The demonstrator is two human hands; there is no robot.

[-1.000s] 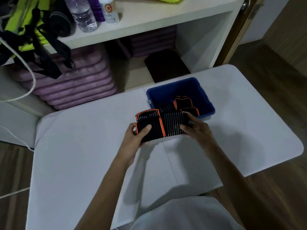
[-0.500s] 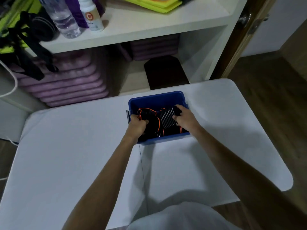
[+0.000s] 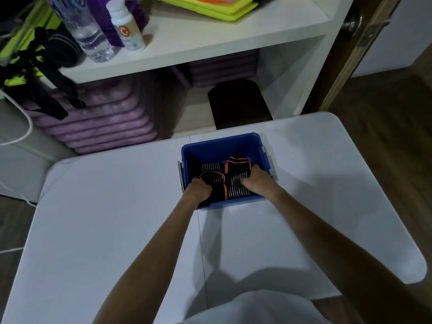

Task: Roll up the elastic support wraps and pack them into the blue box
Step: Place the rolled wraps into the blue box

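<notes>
A second ago both hands held the rolled wrap (image 3: 224,187) over the white table (image 3: 117,218), just in front of the blue box (image 3: 222,146); now the wrap is down inside the box, at the near side; so the packing of this one looks almost done. The left hand (image 3: 198,191) and the right hand (image 3: 257,181) are both in the box, fingers curled on the wrap, pushing it in. More black wraps with orange edges (image 3: 237,163) sit behind it, so the box looks pretty full; no wraps show on the table.
</notes>
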